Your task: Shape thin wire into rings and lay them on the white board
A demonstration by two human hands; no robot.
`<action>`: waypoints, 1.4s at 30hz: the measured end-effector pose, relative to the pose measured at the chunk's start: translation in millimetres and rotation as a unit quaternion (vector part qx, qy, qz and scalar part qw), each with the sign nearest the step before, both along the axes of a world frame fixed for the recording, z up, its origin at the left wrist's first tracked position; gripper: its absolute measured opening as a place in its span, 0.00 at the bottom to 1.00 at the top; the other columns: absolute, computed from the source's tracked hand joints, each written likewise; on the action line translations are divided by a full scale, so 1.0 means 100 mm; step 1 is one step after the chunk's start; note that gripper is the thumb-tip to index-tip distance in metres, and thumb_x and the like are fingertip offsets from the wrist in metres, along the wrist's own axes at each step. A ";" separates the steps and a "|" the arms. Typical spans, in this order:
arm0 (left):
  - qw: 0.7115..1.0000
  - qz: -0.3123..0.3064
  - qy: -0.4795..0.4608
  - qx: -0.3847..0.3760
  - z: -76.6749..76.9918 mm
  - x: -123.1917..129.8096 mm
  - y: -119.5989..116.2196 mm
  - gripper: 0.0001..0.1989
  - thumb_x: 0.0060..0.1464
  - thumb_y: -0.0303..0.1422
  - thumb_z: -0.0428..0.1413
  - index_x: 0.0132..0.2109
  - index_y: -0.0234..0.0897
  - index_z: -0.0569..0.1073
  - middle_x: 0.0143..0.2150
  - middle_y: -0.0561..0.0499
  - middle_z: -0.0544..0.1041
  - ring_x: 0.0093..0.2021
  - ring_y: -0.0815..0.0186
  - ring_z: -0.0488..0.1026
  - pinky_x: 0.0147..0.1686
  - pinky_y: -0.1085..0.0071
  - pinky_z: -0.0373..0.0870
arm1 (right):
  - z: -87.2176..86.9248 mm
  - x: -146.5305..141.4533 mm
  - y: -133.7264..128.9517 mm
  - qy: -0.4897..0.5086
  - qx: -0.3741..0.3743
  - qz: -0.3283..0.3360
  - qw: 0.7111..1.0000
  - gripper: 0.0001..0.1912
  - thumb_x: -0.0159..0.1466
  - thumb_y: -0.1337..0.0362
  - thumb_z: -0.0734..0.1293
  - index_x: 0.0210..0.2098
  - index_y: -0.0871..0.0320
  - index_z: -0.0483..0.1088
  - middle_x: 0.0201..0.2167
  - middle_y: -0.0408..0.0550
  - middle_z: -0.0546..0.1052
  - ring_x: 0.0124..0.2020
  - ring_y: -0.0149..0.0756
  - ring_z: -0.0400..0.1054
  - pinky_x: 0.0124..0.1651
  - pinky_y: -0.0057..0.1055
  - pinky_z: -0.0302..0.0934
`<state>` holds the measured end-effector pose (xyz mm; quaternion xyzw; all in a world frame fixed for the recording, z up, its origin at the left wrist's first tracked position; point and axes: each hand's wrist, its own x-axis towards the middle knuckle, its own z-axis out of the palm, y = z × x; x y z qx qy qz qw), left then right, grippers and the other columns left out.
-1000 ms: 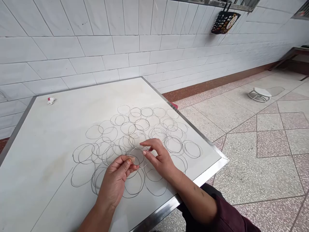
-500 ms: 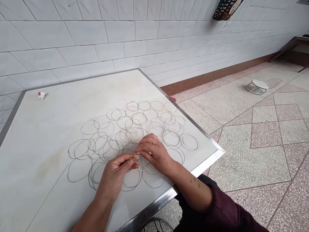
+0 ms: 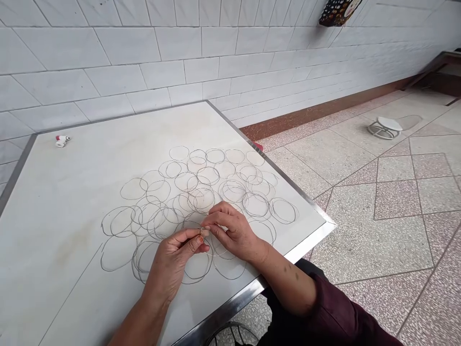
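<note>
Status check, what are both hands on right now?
Left hand, right hand: fingertips pinching one wire ring. Loose wire rings overlapping beneath, on white tabletop.

No legible text or labels (anywhere in view)

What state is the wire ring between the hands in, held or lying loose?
Held: the left hand and right hand pinch the wire ring at the same spot.
</note>
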<state>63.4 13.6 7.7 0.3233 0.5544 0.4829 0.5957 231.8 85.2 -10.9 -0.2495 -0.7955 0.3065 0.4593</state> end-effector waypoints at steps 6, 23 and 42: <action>1.000 -0.008 0.008 -0.006 0.02 0.00 0.00 0.12 0.48 0.40 0.67 0.38 0.40 0.85 0.38 0.46 0.82 0.35 0.59 0.79 0.47 0.59 0.75 | -0.03 0.01 0.01 -0.002 -0.020 0.010 1.000 0.12 0.70 0.69 0.60 0.43 0.51 0.74 0.37 0.47 0.71 0.39 0.35 0.67 0.40 0.34 0.67; 0.998 0.034 -0.046 -0.027 -0.01 0.02 0.02 0.16 0.43 0.42 0.70 0.38 0.39 0.85 0.39 0.47 0.82 0.34 0.62 0.77 0.47 0.59 0.74 | -0.07 -0.01 0.00 0.012 -0.019 -0.005 1.000 0.11 0.69 0.72 0.60 0.42 0.51 0.72 0.37 0.46 0.71 0.39 0.34 0.67 0.40 0.33 0.65; 1.000 0.017 -0.012 0.006 0.03 -0.02 0.01 0.27 0.51 0.36 0.66 0.59 0.42 0.72 0.34 0.54 0.77 0.35 0.66 0.75 0.43 0.67 0.72 | 0.01 0.00 0.02 -0.008 0.050 0.048 0.998 0.07 0.71 0.67 0.63 0.43 0.55 0.73 0.37 0.48 0.73 0.41 0.35 0.68 0.43 0.33 0.69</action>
